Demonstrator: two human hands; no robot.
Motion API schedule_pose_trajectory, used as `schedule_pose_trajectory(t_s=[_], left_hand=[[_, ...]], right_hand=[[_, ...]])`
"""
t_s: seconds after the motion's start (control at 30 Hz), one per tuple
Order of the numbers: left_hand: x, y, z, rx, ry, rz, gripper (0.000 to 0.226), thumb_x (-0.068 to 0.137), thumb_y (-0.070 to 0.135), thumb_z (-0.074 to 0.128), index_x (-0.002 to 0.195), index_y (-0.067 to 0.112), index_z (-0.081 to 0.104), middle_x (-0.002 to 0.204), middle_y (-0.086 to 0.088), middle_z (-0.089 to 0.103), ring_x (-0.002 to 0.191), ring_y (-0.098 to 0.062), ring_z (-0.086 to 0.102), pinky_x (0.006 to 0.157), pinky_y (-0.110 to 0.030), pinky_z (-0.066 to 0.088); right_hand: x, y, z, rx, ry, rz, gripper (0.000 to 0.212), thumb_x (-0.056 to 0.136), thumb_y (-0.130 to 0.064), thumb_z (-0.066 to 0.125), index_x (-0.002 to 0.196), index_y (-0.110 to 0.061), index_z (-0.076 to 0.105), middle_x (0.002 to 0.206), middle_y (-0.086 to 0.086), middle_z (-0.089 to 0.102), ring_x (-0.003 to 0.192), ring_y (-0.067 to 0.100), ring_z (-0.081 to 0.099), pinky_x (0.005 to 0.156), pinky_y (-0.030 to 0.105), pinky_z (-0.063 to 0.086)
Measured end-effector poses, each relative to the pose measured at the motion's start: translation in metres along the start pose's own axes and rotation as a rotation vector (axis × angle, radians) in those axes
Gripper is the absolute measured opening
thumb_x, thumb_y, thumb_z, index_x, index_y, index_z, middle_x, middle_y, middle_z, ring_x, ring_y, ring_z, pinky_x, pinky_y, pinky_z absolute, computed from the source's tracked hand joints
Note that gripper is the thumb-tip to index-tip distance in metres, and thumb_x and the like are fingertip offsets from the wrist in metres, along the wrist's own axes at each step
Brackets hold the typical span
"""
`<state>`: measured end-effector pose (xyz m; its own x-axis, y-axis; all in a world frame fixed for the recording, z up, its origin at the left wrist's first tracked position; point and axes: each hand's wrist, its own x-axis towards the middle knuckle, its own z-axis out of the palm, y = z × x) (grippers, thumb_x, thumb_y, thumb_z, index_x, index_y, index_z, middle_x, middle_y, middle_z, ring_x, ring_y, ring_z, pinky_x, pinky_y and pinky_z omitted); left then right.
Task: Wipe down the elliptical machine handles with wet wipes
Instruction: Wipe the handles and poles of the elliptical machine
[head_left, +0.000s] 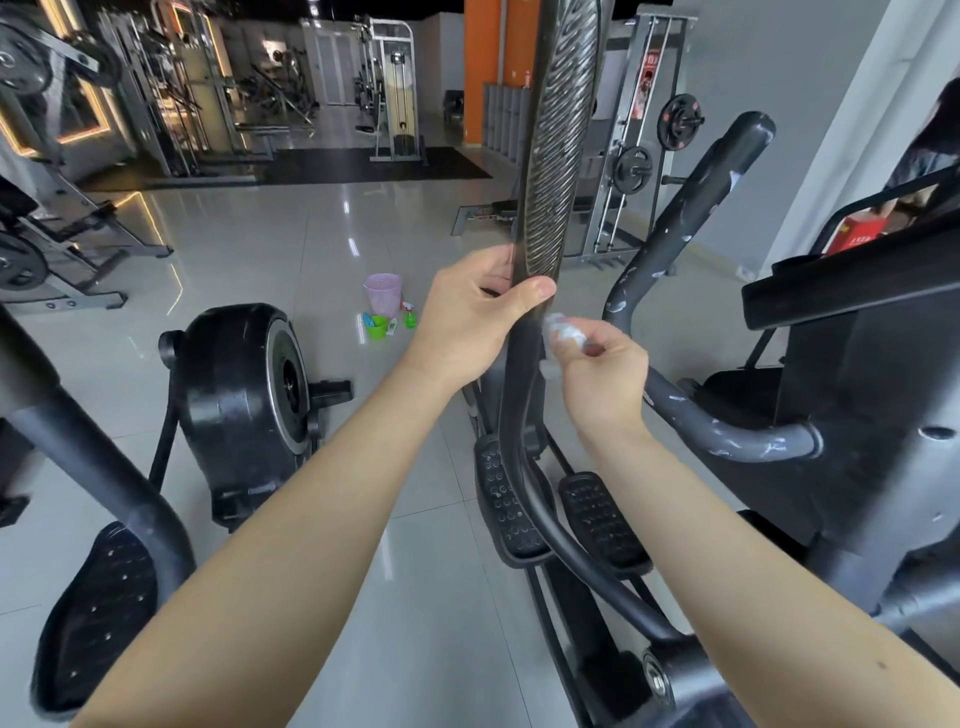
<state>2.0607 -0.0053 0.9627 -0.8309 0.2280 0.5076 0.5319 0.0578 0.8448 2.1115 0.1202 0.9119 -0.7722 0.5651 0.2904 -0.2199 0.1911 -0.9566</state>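
Observation:
The elliptical's tall black handle, with a ribbed grip, rises through the middle of the view. My left hand grips it just below the ribbed part, thumb across the front. My right hand pinches a bunched white wet wipe and holds it against the right side of the handle's smooth bar, just under my left thumb. A second, worn grey handle curves up to the right, and a lower grey bar with flaked paint runs behind my right wrist.
The elliptical's console and body stand at the right, its pedals below my arms. Another machine's flywheel and pedal are at the left. A pink basket and cleaning bottles stand on the tiled floor ahead.

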Motion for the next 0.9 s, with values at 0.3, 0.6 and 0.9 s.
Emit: schedule_pose_trajectory(t_s=[0.3,0.6,0.9], left_hand=[[-0.009,-0.025,-0.011,0.058,-0.11,-0.034,0.035,0.09,0.024,0.073,0.124,0.016,0.071,0.112,0.004,0.076,0.1,-0.024,0.07,0.098,-0.044,0.055],[-0.01,-0.031,-0.015,0.002,-0.135,-0.047,0.025,0.092,0.011,0.071,0.117,0.014,0.073,0.106,-0.006,0.077,0.101,-0.029,0.071,0.099,-0.045,0.055],[-0.013,-0.033,-0.017,-0.003,-0.152,-0.056,0.02,0.095,0.012,0.072,0.113,0.02,0.074,0.102,0.001,0.078,0.098,-0.017,0.073,0.093,-0.029,0.058]], right_hand=[[-0.009,-0.002,-0.006,0.256,-0.238,0.144,0.018,0.098,0.007,0.054,0.105,0.01,0.071,0.078,0.014,0.072,0.074,0.019,0.068,0.088,0.03,0.058],[-0.009,0.014,0.009,-0.054,-0.143,-0.014,0.026,0.086,-0.04,0.07,0.106,-0.025,0.079,0.09,0.01,0.069,0.072,0.017,0.059,0.075,0.033,0.052],[-0.005,0.023,0.006,-0.169,-0.147,-0.046,0.007,0.092,-0.01,0.073,0.097,-0.015,0.075,0.085,-0.006,0.053,0.061,-0.001,0.052,0.066,0.01,0.04]])
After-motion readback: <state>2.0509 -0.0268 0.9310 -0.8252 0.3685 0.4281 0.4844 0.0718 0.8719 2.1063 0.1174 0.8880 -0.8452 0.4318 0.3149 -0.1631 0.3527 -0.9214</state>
